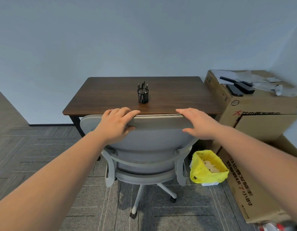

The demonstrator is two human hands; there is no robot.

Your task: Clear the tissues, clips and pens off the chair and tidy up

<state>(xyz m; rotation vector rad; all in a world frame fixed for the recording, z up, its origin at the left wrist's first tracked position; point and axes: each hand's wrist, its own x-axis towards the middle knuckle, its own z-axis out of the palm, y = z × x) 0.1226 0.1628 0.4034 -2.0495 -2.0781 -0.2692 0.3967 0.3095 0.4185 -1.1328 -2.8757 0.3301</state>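
A grey office chair stands with its back toward me, pushed up to a brown wooden desk. My left hand grips the top left of the chair's backrest, fingers over the top edge and thumb on the near side. My right hand lies on the top right of the backrest, fingers extended over the edge, thumb apart. The backrest hides the chair's seat. A black mesh pen holder with several pens stands on the desk. White tissues lie inside a bin lined with a yellow bag.
Large cardboard boxes are stacked to the right of the desk, with black items and plastic wrap on top. Another box lies on the floor behind the bin. Grey carpet tiles spread to the left. The wall is behind the desk.
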